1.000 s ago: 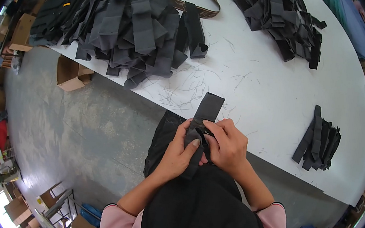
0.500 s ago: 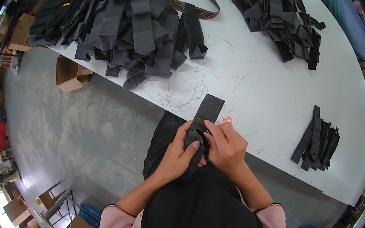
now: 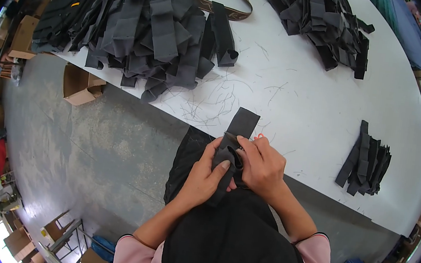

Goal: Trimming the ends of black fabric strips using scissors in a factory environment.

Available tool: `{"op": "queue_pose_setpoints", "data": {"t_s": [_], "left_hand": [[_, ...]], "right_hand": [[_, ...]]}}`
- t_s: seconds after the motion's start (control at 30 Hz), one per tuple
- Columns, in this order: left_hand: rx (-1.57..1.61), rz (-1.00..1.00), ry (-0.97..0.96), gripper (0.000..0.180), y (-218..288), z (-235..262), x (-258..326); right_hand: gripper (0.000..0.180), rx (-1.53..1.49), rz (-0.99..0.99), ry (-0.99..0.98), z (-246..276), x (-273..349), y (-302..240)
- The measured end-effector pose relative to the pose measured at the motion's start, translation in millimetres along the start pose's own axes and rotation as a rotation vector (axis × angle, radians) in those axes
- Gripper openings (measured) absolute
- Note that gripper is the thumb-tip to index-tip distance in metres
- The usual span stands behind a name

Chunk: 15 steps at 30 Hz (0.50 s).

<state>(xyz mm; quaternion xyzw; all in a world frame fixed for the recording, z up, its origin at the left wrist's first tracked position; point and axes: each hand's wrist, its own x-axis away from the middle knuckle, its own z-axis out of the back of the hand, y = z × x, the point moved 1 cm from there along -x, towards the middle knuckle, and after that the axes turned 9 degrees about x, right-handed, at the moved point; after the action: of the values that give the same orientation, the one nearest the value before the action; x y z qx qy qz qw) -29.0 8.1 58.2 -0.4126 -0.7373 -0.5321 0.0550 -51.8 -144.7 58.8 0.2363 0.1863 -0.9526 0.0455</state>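
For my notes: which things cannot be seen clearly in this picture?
- Small tool at the right hand: head view, fingers cover it.
- Lower end of the black strip: left hand hides it.
- Brown strap: cut off by the top edge.

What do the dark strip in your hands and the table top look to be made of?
The dark strip looks like matte woven fabric or webbing: it folds softly between the left hand and right hand and shows no shine. The table top looks like a smooth, hard white board, perhaps laminate; loose threads lie flat on it.
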Motion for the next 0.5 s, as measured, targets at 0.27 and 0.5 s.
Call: {"op": "queue_pose_setpoints", "data": {"t_s": [0.27, 0.5], "left_hand": [[-0.022, 0.016, -0.020, 0.048, 1.5, 1.0, 1.2], [-0.020, 0.026, -0.035, 0.048, 3.9, -0.7, 0.8]], "right_hand": [[0.032, 0.000, 0.036, -0.006, 5.2, -1.1, 3.9], [0.032, 0.041, 0.087, 0.019, 6.4, -0.5, 4.6]]}}
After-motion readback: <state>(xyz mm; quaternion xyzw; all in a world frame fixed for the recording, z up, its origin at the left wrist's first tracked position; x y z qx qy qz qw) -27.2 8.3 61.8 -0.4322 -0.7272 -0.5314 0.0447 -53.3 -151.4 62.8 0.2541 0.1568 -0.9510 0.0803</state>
